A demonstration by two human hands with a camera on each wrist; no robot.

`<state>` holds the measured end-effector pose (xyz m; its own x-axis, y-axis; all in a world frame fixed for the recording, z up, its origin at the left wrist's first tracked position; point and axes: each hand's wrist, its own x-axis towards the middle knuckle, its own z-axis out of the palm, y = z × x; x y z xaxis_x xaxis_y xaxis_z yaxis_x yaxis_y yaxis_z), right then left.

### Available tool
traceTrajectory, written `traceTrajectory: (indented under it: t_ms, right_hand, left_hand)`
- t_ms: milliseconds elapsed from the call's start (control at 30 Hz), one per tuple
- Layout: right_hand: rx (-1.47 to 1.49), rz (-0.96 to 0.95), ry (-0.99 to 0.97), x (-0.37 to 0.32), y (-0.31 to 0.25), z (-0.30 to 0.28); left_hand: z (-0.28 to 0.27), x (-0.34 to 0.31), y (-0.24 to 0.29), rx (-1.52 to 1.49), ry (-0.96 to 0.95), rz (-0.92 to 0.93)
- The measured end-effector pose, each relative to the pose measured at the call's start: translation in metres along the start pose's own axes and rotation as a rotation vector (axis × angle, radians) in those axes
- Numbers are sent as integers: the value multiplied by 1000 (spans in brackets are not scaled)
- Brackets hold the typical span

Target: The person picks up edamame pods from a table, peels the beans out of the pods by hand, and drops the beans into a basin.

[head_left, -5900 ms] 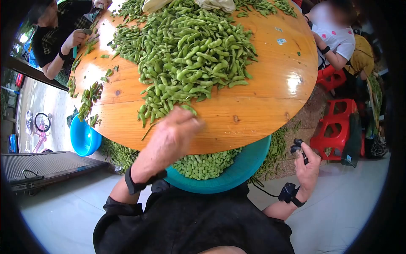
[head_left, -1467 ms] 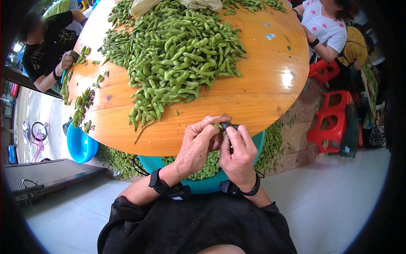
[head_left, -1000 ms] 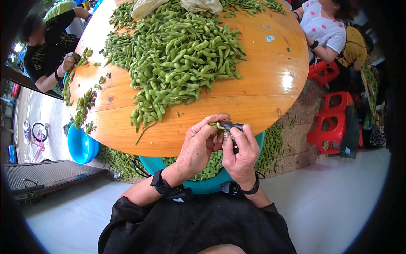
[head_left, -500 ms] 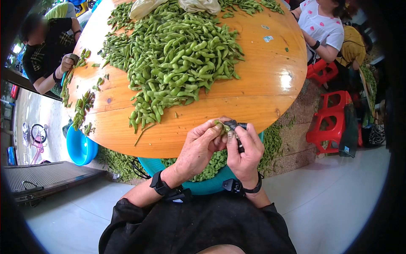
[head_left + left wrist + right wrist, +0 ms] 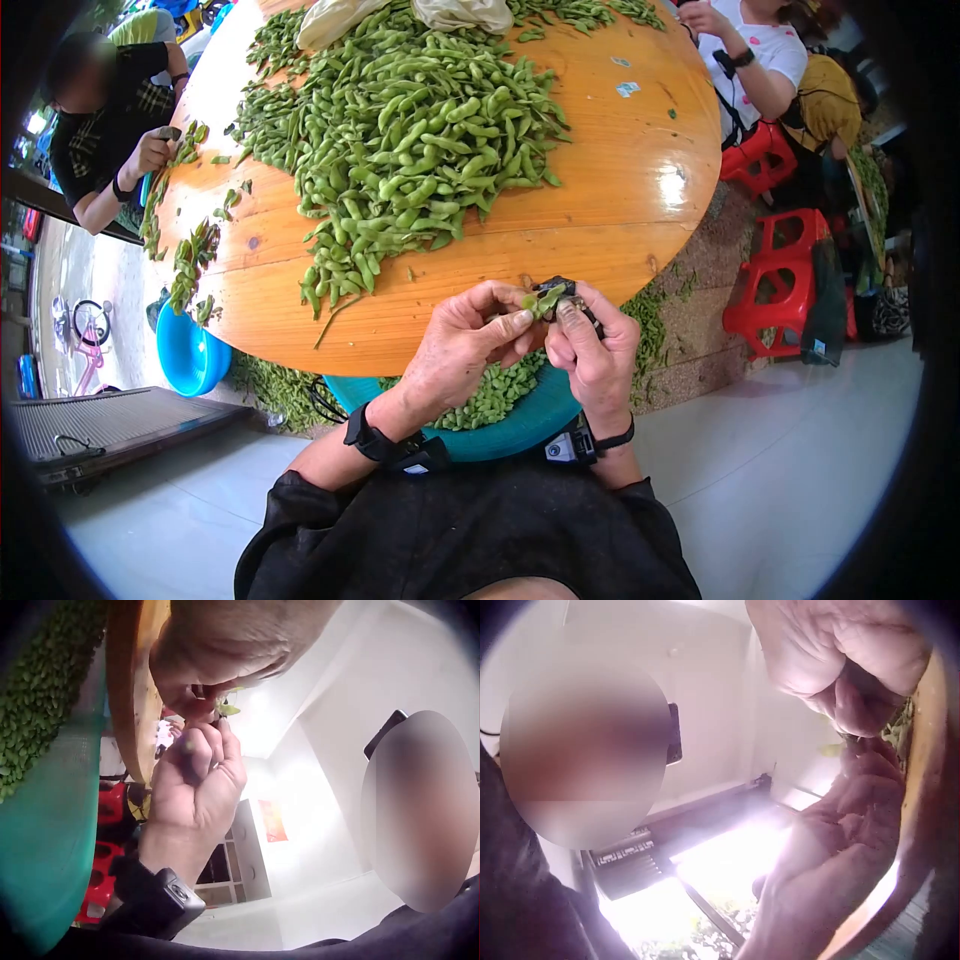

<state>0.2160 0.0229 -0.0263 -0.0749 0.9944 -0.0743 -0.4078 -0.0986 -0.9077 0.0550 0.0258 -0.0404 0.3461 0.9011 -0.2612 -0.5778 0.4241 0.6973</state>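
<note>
Over the near edge of the table, my left hand (image 5: 455, 345) pinches one end of a green soybean pod (image 5: 545, 302) between thumb and fingers. At its other end the pod is pinched by my right hand (image 5: 600, 365), whose thumb presses on it. Black wrapping (image 5: 556, 285) covers fingers of the right hand. In the left wrist view a piece of the pod (image 5: 228, 709) sticks out between both hands' fingertips. Below the hands, a teal basin (image 5: 480, 443) holds shelled green beans (image 5: 490, 395). A large heap of soybean pods (image 5: 420, 150) lies on the wooden table (image 5: 600, 240).
Cloth bags (image 5: 462, 14) lie behind the heap. A blue basin (image 5: 190, 350) stands at the left, near a metal grille (image 5: 120, 425). Red stools (image 5: 775, 290) are at the right. One person (image 5: 110, 120) sits at the table's left and another (image 5: 760, 70) at its right.
Earliest, my left hand was at the heap's edge and my right hand apart. Both then met at a pod. Over the last second the right hand turned and shifted right, and more of the pod shows.
</note>
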Motion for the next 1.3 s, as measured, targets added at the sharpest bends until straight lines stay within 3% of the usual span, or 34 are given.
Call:
traceTrajectory:
  t_ms: [200,500,600,667,800,867,900,967,1000,1067,1233,1300]
  right_hand:
    - [103,237,-134,0,-10,-8]
    - [-72,158,-83,-1,-3,0]
    - [-12,165,-153,2,-1,-7]
    - [10,168,-148,2,-3,-5]
    - [-14,153,-133,1,-3,-2]
    - [-114,142,-120,0,-1,1]
    - [-214,130,-105,0,0,1]
    - [-285,87,-105,-3,4,-2]
    - [-356,46,-107,-3,6,-2]
    - [-438,4,-94,-4,4,0]
    - [-611,-144,-54,-2,10,5]
    - [-814,-300,-11,-2,8,11]
  left_hand:
    - [7,-1,13,22,132,45]
    - [1,2,3,71,131,124]
    - [-1,1,8,-67,156,-28]
    - [-9,4,5,-328,-102,-59]
    - [-6,6,3,-339,-69,-61]
    - [-1,3,5,-6,29,31]
    - [2,0,8,-5,26,30]
    - [8,-4,13,388,165,57]
    - [7,-5,11,388,166,58]
    - [2,-6,10,817,114,333]
    - [-2,-8,20,845,117,203]
    - [-2,-8,20,817,106,189]
